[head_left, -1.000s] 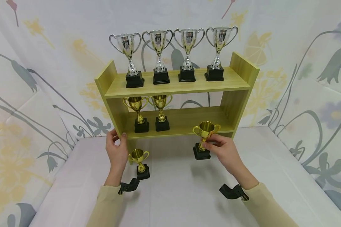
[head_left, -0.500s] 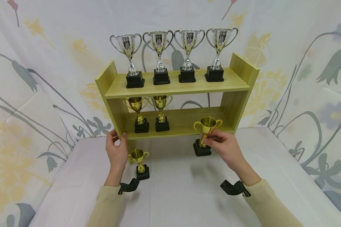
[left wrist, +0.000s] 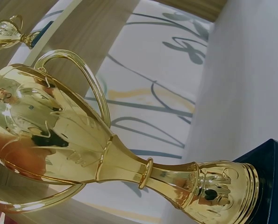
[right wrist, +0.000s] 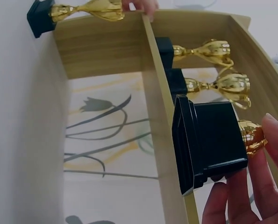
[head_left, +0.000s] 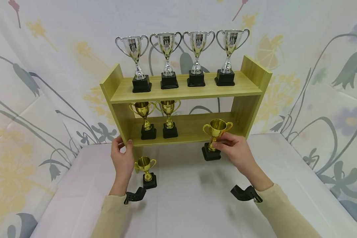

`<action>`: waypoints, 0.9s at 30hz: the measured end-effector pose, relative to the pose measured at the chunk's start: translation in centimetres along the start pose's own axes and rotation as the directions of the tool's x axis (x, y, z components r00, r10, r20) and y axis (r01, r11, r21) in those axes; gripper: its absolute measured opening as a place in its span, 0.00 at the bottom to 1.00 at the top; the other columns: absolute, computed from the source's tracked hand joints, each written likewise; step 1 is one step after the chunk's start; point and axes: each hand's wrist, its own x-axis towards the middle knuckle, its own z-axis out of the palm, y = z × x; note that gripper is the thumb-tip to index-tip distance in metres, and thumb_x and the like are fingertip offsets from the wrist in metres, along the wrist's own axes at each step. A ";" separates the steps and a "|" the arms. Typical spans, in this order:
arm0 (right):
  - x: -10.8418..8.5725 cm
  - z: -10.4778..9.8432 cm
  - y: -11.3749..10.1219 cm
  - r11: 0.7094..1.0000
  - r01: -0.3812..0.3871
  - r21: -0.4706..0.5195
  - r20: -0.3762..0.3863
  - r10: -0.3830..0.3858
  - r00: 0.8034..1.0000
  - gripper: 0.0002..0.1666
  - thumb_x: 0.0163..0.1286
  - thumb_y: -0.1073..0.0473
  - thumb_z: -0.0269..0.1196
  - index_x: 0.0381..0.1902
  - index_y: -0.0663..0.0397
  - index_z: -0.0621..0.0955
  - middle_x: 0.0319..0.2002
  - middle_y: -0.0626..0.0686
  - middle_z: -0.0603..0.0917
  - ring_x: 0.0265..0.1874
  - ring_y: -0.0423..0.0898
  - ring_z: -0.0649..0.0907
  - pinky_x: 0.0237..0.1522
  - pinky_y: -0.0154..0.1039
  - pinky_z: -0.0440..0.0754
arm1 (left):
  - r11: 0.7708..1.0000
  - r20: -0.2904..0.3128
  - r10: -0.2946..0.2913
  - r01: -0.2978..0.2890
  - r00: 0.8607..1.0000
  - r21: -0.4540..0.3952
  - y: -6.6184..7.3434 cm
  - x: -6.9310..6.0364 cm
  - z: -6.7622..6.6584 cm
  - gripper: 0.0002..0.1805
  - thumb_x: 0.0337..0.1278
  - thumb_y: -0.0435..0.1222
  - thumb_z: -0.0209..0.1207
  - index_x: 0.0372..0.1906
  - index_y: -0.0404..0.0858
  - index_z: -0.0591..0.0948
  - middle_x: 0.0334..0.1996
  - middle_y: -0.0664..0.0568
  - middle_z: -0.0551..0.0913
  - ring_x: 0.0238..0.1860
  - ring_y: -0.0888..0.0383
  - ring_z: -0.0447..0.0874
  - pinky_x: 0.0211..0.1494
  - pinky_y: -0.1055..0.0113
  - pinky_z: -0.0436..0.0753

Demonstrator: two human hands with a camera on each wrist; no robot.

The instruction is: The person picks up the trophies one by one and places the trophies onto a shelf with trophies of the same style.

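Observation:
My right hand (head_left: 237, 151) pinches a small gold trophy cup (head_left: 216, 129) by its stem, upright and in front of the right part of the wooden shelf's middle board. Its black base (right wrist: 218, 137) looms large in the right wrist view. At the left side, my left hand (head_left: 123, 160) grips the shelf (head_left: 178, 142) near the left end of that board, thumb in front. Beside that hand, a second gold trophy cup (head_left: 148, 177) stands on the table; it fills much of the left wrist view. Two more gold cups (head_left: 168, 115) stand on the middle board's left half.
Several silver trophy cups (head_left: 196, 46) with black bases line the top board. The shelf's side panels (head_left: 256, 76) rise at both ends. A white cloth covers the table (head_left: 178, 211), and a flower-print cloth (head_left: 315, 99) hangs behind and at the sides.
My right hand has raised the gold trophy cup slightly, toward the middle board. The left hand and the other cups keep their places.

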 end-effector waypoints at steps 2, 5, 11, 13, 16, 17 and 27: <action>0.2 0.0 -0.1 1.000 -0.007 -0.007 -0.007 0.007 1.000 0.13 0.65 0.68 0.67 0.45 0.72 0.83 0.38 0.51 0.88 0.38 0.41 0.86 0.44 0.34 0.83 | 1.000 0.002 0.002 -0.002 1.000 -0.002 0.0 0.0 -0.1 0.17 0.72 0.34 0.54 0.60 0.32 0.74 0.50 0.41 0.73 0.50 0.58 0.71 0.45 0.70 0.76; 0.4 0.1 -0.2 1.000 -0.016 -0.017 -0.012 0.015 1.000 0.13 0.64 0.67 0.68 0.46 0.71 0.84 0.39 0.52 0.88 0.38 0.41 0.86 0.44 0.34 0.82 | 1.000 0.001 0.009 -0.009 1.000 -0.006 -0.1 -0.1 -0.1 0.17 0.72 0.36 0.54 0.59 0.34 0.75 0.49 0.43 0.74 0.50 0.61 0.71 0.46 0.67 0.77; 0.8 0.2 -0.3 0.999 -0.028 -0.027 -0.016 0.027 1.000 0.14 0.64 0.66 0.68 0.46 0.70 0.84 0.40 0.53 0.88 0.39 0.41 0.86 0.44 0.34 0.82 | 1.000 0.003 0.011 -0.011 1.000 -0.008 -0.2 -0.1 -0.1 0.17 0.72 0.38 0.54 0.59 0.33 0.74 0.48 0.44 0.74 0.49 0.61 0.71 0.47 0.64 0.77; 0.9 0.2 -0.3 0.999 -0.029 -0.038 -0.019 0.028 0.999 0.14 0.63 0.66 0.68 0.46 0.69 0.84 0.40 0.52 0.88 0.40 0.41 0.86 0.43 0.34 0.82 | 1.000 0.007 0.006 -0.006 1.000 -0.006 -0.2 -0.1 -0.1 0.17 0.72 0.37 0.54 0.59 0.33 0.74 0.48 0.44 0.74 0.50 0.60 0.71 0.48 0.63 0.77; 1.2 0.2 -0.4 0.998 -0.025 -0.058 -0.018 0.024 1.000 0.13 0.64 0.65 0.69 0.45 0.68 0.85 0.40 0.53 0.88 0.40 0.42 0.85 0.43 0.34 0.82 | 1.000 0.008 0.001 -0.001 1.000 -0.006 0.0 0.0 -0.1 0.17 0.72 0.37 0.54 0.60 0.33 0.74 0.49 0.44 0.74 0.50 0.60 0.71 0.49 0.62 0.77; 1.3 0.3 -0.4 0.998 -0.024 -0.065 -0.018 0.023 1.000 0.13 0.64 0.65 0.69 0.45 0.67 0.85 0.40 0.53 0.88 0.40 0.42 0.85 0.43 0.34 0.82 | 1.000 0.009 -0.007 0.007 1.000 -0.007 0.3 -0.1 -0.1 0.17 0.72 0.36 0.53 0.60 0.32 0.74 0.49 0.42 0.74 0.51 0.58 0.71 0.49 0.60 0.77; 2.3 0.3 -0.9 0.997 -0.012 -0.071 -0.016 0.011 1.000 0.14 0.64 0.64 0.68 0.45 0.68 0.85 0.40 0.51 0.88 0.41 0.42 0.84 0.43 0.33 0.81 | 1.000 0.028 -0.008 0.008 1.000 -0.010 4.2 -1.2 -0.6 0.17 0.71 0.29 0.52 0.59 0.26 0.72 0.48 0.37 0.72 0.51 0.52 0.72 0.50 0.60 0.76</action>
